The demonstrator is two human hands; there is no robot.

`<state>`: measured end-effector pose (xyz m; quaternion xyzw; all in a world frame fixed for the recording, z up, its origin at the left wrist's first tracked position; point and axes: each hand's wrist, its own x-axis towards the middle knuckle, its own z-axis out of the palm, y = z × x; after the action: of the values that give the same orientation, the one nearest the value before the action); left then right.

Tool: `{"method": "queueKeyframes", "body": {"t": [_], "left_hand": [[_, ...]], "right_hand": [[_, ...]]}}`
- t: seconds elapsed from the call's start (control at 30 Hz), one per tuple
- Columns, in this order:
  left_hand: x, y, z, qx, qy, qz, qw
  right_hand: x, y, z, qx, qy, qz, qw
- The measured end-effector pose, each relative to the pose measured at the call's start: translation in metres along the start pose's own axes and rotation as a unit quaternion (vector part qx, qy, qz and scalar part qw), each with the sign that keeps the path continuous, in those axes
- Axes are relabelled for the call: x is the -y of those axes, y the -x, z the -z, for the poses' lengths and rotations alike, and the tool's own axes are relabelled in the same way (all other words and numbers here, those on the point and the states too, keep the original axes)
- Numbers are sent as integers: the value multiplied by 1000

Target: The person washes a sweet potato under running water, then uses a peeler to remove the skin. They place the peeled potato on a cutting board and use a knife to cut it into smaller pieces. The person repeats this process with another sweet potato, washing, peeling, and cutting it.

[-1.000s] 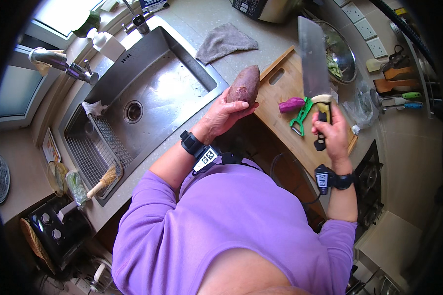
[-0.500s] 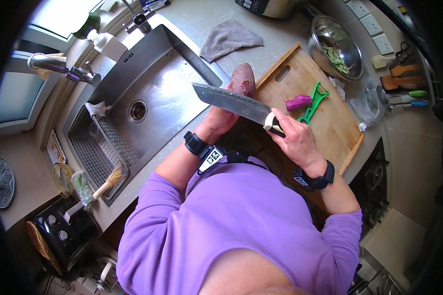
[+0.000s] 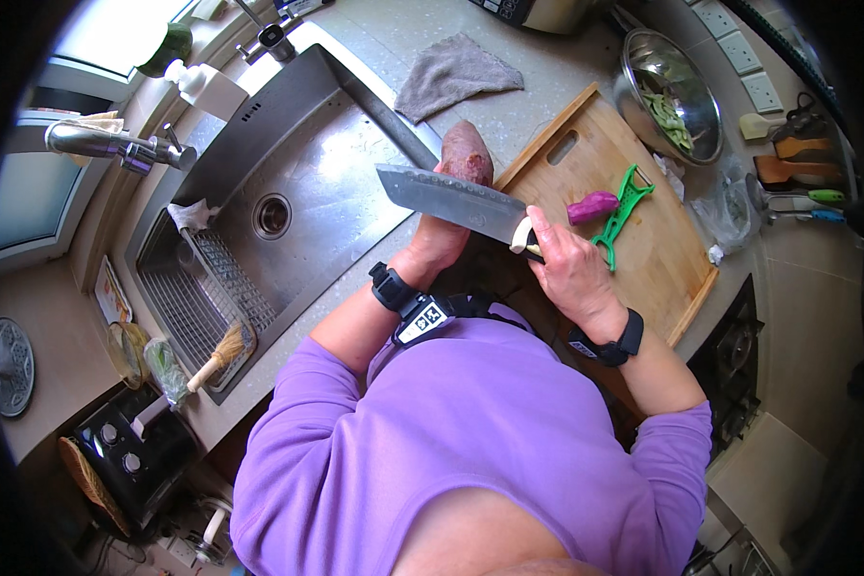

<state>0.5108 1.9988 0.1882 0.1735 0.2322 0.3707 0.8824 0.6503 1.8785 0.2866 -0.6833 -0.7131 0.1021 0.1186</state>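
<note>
Beside the sink (image 3: 302,182), holding sweet potato (image 3: 465,151) in left hand (image 3: 440,242). Farther right, gripping knife (image 3: 451,202) by handle in right hand (image 3: 578,278); since one second ago, swung from above cutting board (image 3: 658,264) to before sweet potato, perhaps touching. Seemingly now positioned for working there.

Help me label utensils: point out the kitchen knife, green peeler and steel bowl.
Kitchen knife (image 3: 454,204), head view: blade's middle.
Green peeler (image 3: 627,204), head view: body's middle.
Steel bowl (image 3: 698,96), head view: inner wall.
</note>
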Motion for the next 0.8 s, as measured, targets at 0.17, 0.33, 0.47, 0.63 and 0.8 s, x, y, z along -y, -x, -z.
{"method": "queueKeyframes", "body": {"t": [0.17, 0.33, 0.47, 0.63, 0.8], "left_hand": [[-2, -5, -4, 6, -129, -55, 990], [-5, -1, -5, 42, -94, -56, 993], [-3, -3, -4, 4, -174, -67, 983], [-7, -5, -7, -21, -228, -86, 970], [-11, 2, -14, 41, -117, -62, 990]], "right_hand": [[6, -3, -9, 5, 17, -30, 999], [-9, -14, -7, -18, 7, 12, 1000], [-3, -17, -11, -23, 48, -18, 998], [3, -19, -15, -21, 39, -42, 998], [-11, -26, -8, -58, 36, 26, 997]]}}
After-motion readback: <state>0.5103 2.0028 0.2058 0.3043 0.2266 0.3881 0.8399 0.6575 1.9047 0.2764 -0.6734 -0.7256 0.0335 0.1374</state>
